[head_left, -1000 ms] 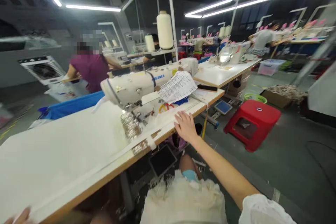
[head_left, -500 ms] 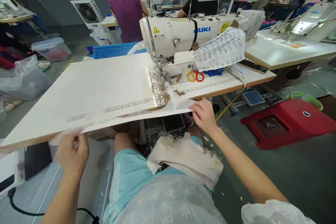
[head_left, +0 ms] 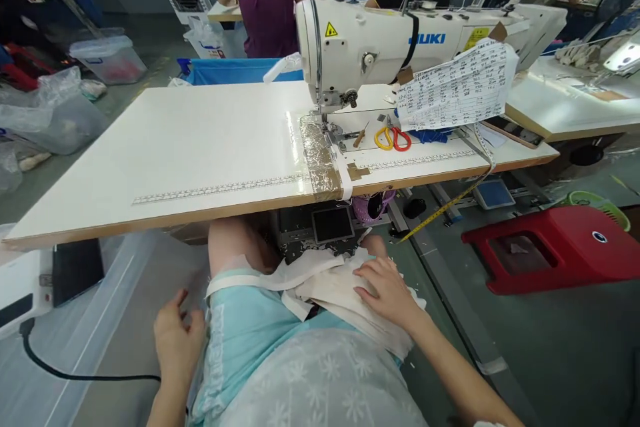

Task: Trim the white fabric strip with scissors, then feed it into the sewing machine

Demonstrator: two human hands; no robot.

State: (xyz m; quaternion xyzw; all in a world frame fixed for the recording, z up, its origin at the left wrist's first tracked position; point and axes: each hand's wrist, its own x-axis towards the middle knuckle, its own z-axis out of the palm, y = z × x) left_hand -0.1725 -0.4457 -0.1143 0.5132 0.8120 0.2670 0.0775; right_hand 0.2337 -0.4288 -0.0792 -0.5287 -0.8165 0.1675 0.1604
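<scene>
Over the plastic bin left of my thigh, my left hand point(head_left: 179, 333) is held with its thumb and forefinger apart, and no cloth shows in it. My right hand point(head_left: 384, 290) rests on the heap of cream cloth pieces point(head_left: 345, 287) in my lap, its fingers spread. A long white fabric strip point(head_left: 235, 281) lies across my left thigh and onto that heap. Above, on the table, stands a white sewing machine point(head_left: 350, 47). A narrow white tape point(head_left: 343, 170) runs from its needle area over the table's front edge.
Right of the needle lie yellow-and-red-handled scissors point(head_left: 393, 138) and a small wooden-handled tool point(head_left: 359, 139). A sheet with handwriting point(head_left: 455, 90) leans on the machine. A tape measure point(head_left: 450, 203) hangs off the table. A red stool point(head_left: 555, 247) stands at right; another person point(head_left: 263, 0) sits ahead.
The white strip, stretched between both hands along the table edge before, now lies on my lap. Both hands have come down, the left letting go of the strip. The view has shifted.
</scene>
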